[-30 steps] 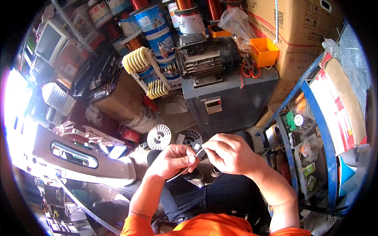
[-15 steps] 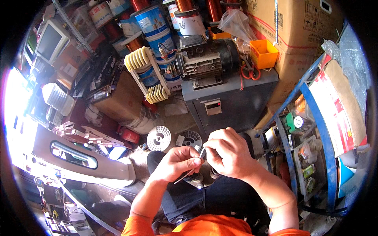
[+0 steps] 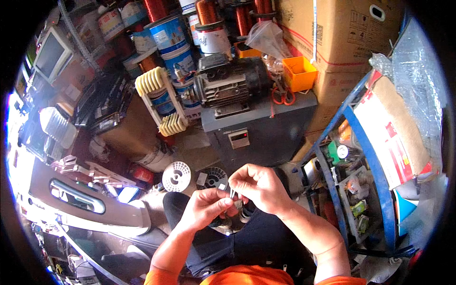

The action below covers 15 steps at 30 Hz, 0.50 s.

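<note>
My left hand [image 3: 207, 209] is closed in a pinch, with thumb and forefinger on a small, thin, pale strip [image 3: 232, 193]. Its upper end meets the bent fingers of my right hand [image 3: 262, 189], which pinch from the other side. Both hands are almost touching, held above my lap and dark trousers [image 3: 213, 249]. The strip is too small for me to tell its exact kind, and the fingers cover most of it.
Ahead, an electric motor [image 3: 232, 80] with a winding form [image 3: 161, 102] sits on a dark grey cabinet [image 3: 270, 128]. Beside it are red-handled scissors [image 3: 283, 97] and an orange bin [image 3: 300, 74]. A blue shelf rack [image 3: 375, 147] stands right; a white spool [image 3: 176, 176] lies on the floor.
The surroundings have shifted left in the view. My hands stay together, their fingers rearranged; the long pale end that hung below my left hand no longer shows.
</note>
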Each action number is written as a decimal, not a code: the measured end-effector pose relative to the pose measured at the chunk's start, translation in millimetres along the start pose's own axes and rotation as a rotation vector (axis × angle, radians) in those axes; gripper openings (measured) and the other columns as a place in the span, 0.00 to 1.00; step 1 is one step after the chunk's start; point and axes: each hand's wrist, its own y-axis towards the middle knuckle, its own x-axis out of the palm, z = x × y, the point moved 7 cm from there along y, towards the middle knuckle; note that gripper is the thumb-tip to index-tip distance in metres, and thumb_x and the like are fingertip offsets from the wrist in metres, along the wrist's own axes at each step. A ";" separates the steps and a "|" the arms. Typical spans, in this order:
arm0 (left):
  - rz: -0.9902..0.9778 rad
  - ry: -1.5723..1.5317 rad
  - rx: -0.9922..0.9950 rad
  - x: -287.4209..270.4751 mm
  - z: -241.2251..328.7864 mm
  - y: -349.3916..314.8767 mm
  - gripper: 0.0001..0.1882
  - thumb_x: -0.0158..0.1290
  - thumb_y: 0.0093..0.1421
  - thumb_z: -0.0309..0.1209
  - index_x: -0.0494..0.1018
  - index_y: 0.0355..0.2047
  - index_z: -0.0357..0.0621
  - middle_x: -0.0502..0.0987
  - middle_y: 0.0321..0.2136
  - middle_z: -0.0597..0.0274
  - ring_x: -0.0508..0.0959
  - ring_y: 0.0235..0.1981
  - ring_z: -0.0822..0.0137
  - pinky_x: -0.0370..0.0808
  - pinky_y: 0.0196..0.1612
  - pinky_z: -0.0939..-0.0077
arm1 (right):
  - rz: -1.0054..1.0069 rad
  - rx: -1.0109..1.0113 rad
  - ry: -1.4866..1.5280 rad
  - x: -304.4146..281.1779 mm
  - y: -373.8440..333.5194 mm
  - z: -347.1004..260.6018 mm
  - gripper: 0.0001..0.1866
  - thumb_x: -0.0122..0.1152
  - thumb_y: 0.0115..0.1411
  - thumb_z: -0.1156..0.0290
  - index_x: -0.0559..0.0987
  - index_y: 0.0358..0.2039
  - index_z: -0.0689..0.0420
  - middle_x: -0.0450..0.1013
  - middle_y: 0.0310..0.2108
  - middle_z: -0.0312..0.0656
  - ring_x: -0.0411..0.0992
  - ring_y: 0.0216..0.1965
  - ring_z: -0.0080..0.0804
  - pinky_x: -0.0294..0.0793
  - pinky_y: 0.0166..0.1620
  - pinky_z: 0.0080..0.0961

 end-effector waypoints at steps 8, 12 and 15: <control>-0.072 0.337 0.076 10.1 14.7 3.2 0.12 0.54 0.59 0.33 0.77 0.38 0.35 0.80 0.29 0.59 0.78 0.31 0.76 0.74 0.36 0.82 | 0.094 -0.172 0.334 -18.4 4.8 -9.6 0.08 0.57 0.60 0.71 0.72 0.36 0.61 0.69 0.27 0.32 0.65 0.26 0.14 0.67 0.30 0.11; 0.098 -0.491 0.195 -9.0 22.8 20.5 0.09 0.53 0.59 0.29 0.75 0.37 0.36 0.78 0.33 0.57 0.78 0.31 0.68 0.76 0.33 0.78 | 0.086 -0.266 0.266 -3.8 2.9 0.9 0.14 0.58 0.60 0.72 0.66 0.43 0.61 0.69 0.36 0.36 0.67 0.36 0.16 0.69 0.39 0.14; 0.173 -0.662 0.306 -18.5 27.8 23.6 0.08 0.52 0.60 0.27 0.74 0.38 0.38 0.76 0.30 0.61 0.77 0.30 0.69 0.76 0.33 0.77 | 0.075 -0.360 -0.045 13.3 0.8 5.4 0.13 0.58 0.58 0.76 0.67 0.41 0.61 0.69 0.35 0.38 0.69 0.34 0.16 0.70 0.37 0.13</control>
